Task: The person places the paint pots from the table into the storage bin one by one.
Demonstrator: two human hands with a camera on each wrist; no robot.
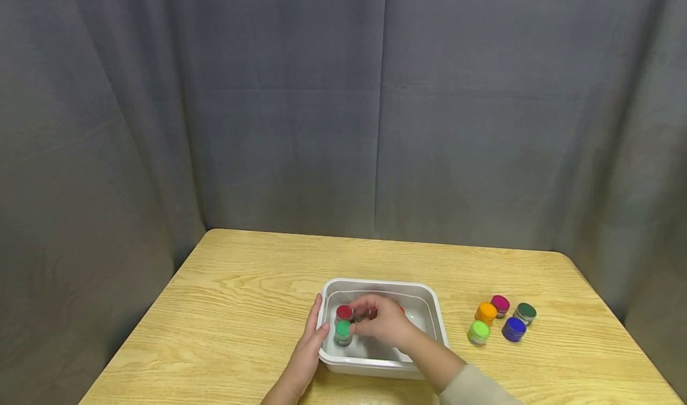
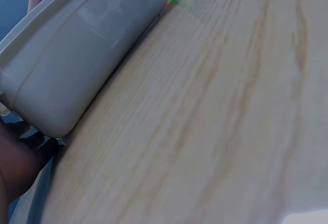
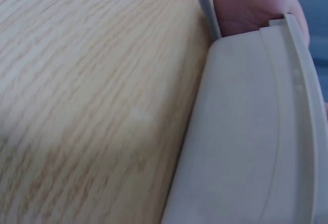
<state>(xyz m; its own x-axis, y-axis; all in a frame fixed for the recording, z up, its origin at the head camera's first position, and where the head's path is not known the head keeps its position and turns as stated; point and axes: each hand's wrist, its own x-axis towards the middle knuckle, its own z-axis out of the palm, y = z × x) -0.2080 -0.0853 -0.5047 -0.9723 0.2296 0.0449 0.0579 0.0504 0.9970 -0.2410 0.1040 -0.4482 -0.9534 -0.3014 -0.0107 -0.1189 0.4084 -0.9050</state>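
Note:
My left hand (image 1: 308, 354) holds a white plastic tray (image 1: 376, 363) at its left side, thumb over the rim and fingers along the outer wall. In the left wrist view, the fingers (image 2: 35, 141) curl at the tray's corner. My right hand (image 1: 386, 321) reaches inside the tray, with thumb and fingers curled round a small jar that they largely cover. Beside its fingertips stand a red-lidded jar (image 1: 344, 313) and a green-lidded jar (image 1: 343, 332). Another red lid (image 1: 401, 310) peeks out behind the right hand.
Right of the tray, several small jars stand grouped on the wooden table (image 1: 241, 309): orange (image 1: 486, 313), magenta (image 1: 500, 305), dark green (image 1: 525, 313), blue (image 1: 514, 329) and light green (image 1: 479, 331). Grey curtains (image 1: 290, 124) hang behind and at both sides.

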